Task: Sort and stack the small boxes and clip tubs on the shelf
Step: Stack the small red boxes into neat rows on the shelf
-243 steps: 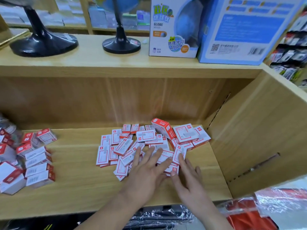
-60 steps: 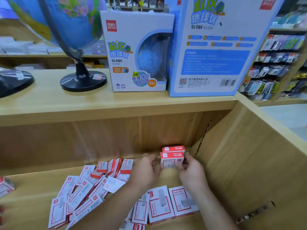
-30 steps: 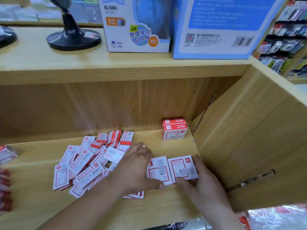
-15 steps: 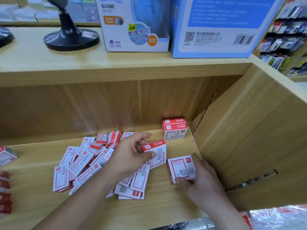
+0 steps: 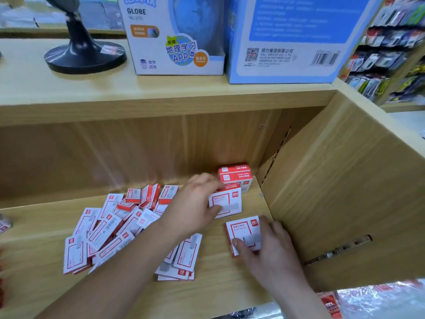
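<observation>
Pale wooden shop shelving, with racks of packaged goods (image 5: pixel 391 42) blurred at far right. On the top board (image 5: pixel 161 93), from left to right: a black globe stand (image 5: pixel 85 54), a white globe carton (image 5: pixel 174 42) and a large blue carton (image 5: pixel 287 40), the two cartons touching. Below, a deep lower shelf (image 5: pixel 220 288), closed on the right by a slanted side panel (image 5: pixel 340 192).

In the far right corner of the lower shelf, close to the back wall, a neat stack (image 5: pixel 235 177) of small red-and-white boxes, red edges facing out. Just in front of it, a tilted box (image 5: pixel 226 202), white face toward the camera, clasped in the left hand (image 5: pixel 193 203): fingers curled over its far top edge, thumb at its near left corner. Touching the stack or just short of it: impossible to tell.

Nearer and a little to the right, a flat box (image 5: pixel 243 233) lying face up on the wood, close to the side panel. Pinched by the right hand (image 5: pixel 271 247), thumb at its near left edge and fingers curled along its right side.

Left of both hands, a loose heap (image 5: pixel 103 231) of the same small boxes, overlapping at all angles, some on edge at the far side, others flat and spreading under the left forearm.
</observation>
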The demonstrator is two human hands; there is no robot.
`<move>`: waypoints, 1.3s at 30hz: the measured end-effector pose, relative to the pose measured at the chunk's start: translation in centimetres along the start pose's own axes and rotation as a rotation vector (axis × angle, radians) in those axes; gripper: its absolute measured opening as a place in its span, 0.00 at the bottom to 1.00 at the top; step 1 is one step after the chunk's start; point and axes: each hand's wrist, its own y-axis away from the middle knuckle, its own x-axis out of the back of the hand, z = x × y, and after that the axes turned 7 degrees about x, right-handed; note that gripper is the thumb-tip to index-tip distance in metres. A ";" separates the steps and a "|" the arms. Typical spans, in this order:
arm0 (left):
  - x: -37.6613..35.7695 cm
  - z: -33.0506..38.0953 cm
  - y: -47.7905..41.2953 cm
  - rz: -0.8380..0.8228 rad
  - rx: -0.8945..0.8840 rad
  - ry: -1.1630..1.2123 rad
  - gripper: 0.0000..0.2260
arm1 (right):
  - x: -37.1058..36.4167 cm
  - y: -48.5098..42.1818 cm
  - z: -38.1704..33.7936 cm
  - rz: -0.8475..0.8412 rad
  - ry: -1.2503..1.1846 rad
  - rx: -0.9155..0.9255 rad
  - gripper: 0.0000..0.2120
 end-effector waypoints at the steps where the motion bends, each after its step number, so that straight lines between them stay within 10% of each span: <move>1: 0.0 -0.4 0.3 0.005 0.032 0.005 0.22 | -0.1 -0.1 0.1 0.007 -0.013 -0.009 0.36; 23: -1.4 -1.8 1.9 0.024 0.263 0.346 0.12 | -0.4 -1.1 1.2 0.098 -0.269 0.043 0.37; 33: -1.3 -0.6 3.6 -0.072 0.097 -0.013 0.18 | -1.9 -4.1 -0.5 0.373 -0.259 0.161 0.28; 39: -2.0 0.0 2.0 -0.020 0.103 -0.244 0.17 | -2.5 -5.4 0.4 0.260 -0.213 0.126 0.33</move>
